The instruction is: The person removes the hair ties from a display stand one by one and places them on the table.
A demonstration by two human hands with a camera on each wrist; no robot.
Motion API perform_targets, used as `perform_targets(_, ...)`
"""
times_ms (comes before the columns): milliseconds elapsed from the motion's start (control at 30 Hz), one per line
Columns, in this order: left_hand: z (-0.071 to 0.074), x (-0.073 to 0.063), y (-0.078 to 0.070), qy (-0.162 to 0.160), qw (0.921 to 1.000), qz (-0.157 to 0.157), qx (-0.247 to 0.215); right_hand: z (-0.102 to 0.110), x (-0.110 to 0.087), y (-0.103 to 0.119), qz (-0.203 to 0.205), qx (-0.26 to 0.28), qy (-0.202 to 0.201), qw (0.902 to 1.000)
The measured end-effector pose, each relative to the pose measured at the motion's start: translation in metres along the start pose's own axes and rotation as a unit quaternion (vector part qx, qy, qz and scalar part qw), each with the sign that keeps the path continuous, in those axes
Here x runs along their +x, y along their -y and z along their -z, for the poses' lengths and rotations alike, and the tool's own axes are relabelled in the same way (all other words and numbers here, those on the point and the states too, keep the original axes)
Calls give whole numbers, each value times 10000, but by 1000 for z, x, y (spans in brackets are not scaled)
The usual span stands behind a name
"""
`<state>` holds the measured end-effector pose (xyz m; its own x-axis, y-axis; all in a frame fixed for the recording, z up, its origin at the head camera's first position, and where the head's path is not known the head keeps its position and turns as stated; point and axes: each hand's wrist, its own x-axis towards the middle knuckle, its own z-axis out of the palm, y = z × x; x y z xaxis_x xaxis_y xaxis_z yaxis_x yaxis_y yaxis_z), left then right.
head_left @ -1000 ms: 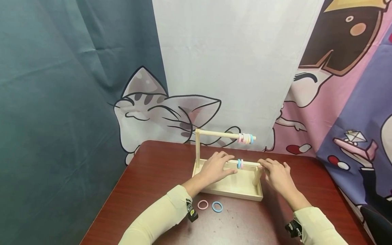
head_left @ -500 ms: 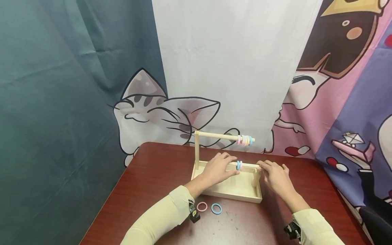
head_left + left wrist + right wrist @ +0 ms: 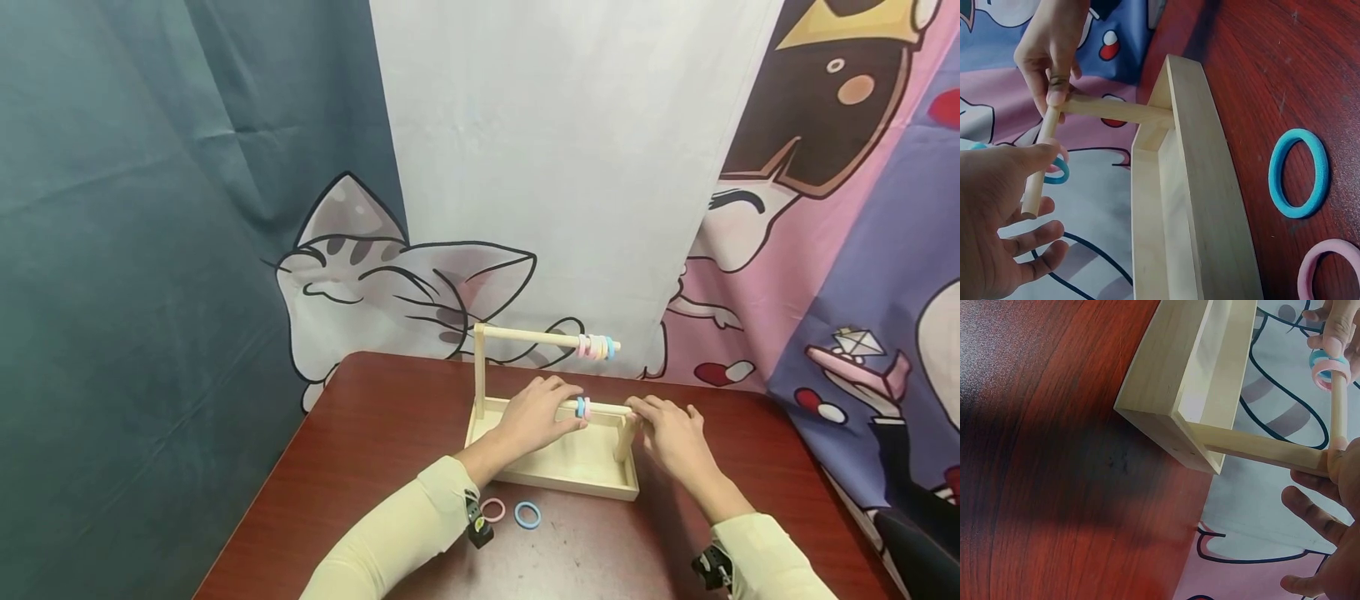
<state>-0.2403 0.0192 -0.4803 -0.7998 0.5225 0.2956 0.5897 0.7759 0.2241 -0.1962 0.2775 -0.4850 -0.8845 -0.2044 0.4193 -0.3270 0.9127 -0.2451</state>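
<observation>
My left hand is at the lower rod of a wooden stand, its thumb and fingers pinching around the rod at a blue hair tie. A pink hair tie hangs right beside the blue one, toward the post. In the left wrist view the rod's free end pokes out under my thumb, and the lower fingers spread loosely. My right hand grips the rod's other end where it joins the short post, thumb on the joint.
Several pastel hair ties hang near the end of the upper rod. The stand's shallow wooden tray sits on the red-brown table. Before it lie a loose blue hair tie and a pink one. Printed curtains hang behind.
My left hand has slid a little to the right along the lower rod, so its thumb now reaches the two hair ties. My right hand keeps its hold. The head view has shifted slightly.
</observation>
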Motion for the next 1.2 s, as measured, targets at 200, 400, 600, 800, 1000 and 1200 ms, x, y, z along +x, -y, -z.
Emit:
perform_targets(200, -4, 2, 0, 19, 9999, -71, 99, -1, 0, -1, -24, -15, 16, 10000)
perform_targets(400, -5, 1, 2, -26, 9999, -56, 151, -2, 1, 0, -32, -18, 24, 10000)
perform_targets(600, -3, -1, 5, -92, 9998, -53, 183, -1, 0, 0, -17, -38, 12, 10000)
perform_targets(800, 2, -4, 8, -181, 9997, -81, 166, 0, -1, 1, -17, -56, 14, 10000)
perform_targets(1000, 5, -9, 13, -230, 9997, -57, 107, 0, -1, 2, -9, -62, -7, 10000)
perform_targets(1200, 9, -12, 15, -189, 9998, 38, 18, 0, -2, 2, 97, -63, -96, 9999)
